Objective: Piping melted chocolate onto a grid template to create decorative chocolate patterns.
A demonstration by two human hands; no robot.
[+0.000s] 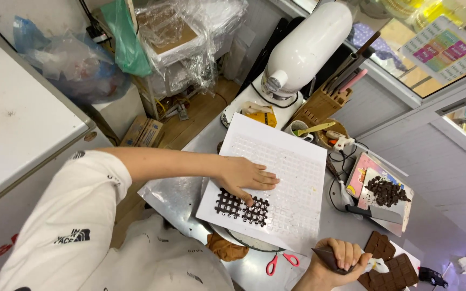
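The left hand (245, 178) lies spread flat on the white gridded plastic mould sheet (276, 172) on the steel counter (173, 191), partly hiding two dark chocolate lattice squares (242, 206). The right hand (338, 258) grips a dark piping bag (327, 258), its tip hidden.

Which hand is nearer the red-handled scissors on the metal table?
Right. The right hand, gripping a dark piping bag, sits just beside the scissors at the table's near edge. The left hand rests farther up, pressing on the white mould sheet.
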